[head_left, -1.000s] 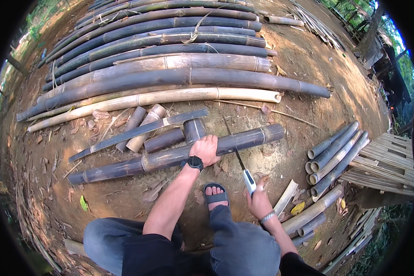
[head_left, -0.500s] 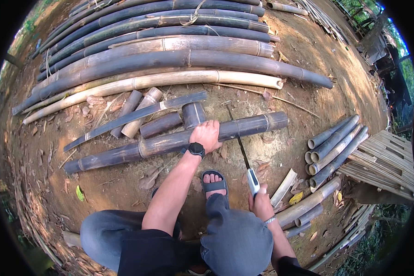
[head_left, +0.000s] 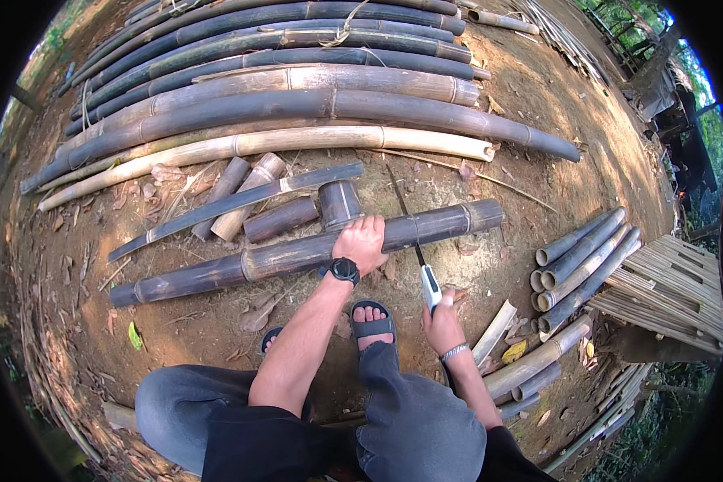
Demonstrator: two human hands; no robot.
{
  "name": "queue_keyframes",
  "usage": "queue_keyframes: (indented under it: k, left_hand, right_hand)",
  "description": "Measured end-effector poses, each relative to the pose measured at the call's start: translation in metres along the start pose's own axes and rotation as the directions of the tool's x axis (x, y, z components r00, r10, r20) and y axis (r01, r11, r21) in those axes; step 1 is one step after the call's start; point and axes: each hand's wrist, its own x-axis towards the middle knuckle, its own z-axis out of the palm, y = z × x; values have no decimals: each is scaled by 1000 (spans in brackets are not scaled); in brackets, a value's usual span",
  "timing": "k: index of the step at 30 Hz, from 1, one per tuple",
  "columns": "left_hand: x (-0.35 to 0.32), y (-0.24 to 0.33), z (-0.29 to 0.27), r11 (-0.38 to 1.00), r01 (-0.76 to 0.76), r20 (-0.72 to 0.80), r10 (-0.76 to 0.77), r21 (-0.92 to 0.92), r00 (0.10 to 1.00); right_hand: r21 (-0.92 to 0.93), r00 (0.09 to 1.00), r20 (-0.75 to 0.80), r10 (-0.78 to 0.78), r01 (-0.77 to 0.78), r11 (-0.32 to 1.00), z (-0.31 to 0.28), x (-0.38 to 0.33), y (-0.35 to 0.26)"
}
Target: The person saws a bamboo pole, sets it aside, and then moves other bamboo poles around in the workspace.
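On leaf-strewn ground [head_left: 201,337], a dark bamboo pole [head_left: 297,255] is clasped from above by the fingers of the left hand [head_left: 361,243]; a saw [head_left: 430,285], set across it, is clamped in those of the right hand [head_left: 443,325].

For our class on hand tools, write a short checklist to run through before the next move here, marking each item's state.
1. Left hand resting on the dark bamboo pole: ok.
2. Right hand closed around the white saw handle: ok.
3. Saw blade crossing the pole, apart from the left hand: ok.
4. Right foot apart from the blade: ok.
5. Gloves worn: not ok, both hands bare.
6. Depth of any cut: cannot tell.
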Motion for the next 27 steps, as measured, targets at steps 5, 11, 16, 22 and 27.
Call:
queue_keyframes:
  k: [5,11,16,22,27]
  left_hand:
    - [-7,-3,-1,1000,29,89,-29,0,996]
    - [-5,-2,2,1000,13,29,-13,0,1000]
    - [-2,1,0,1000,6,35,-6,4,999]
    - [3,-6,-1,998,64,91,-62,-11,994]
    - [4,6,4,999,22,8,-22,27,1000]
  right_hand:
    - [21,999,-12,-52,52,998,-10,-72,20]
    - [-116,997,70,-29,38,992,8,22,7]
    - [54,997,-41,-71,73,996,-9,-64,25]
    - [1,999,43,-5,4,1000,-4,-23,14]
    - [3,999,30,-44,43,999,-15,-47,31]
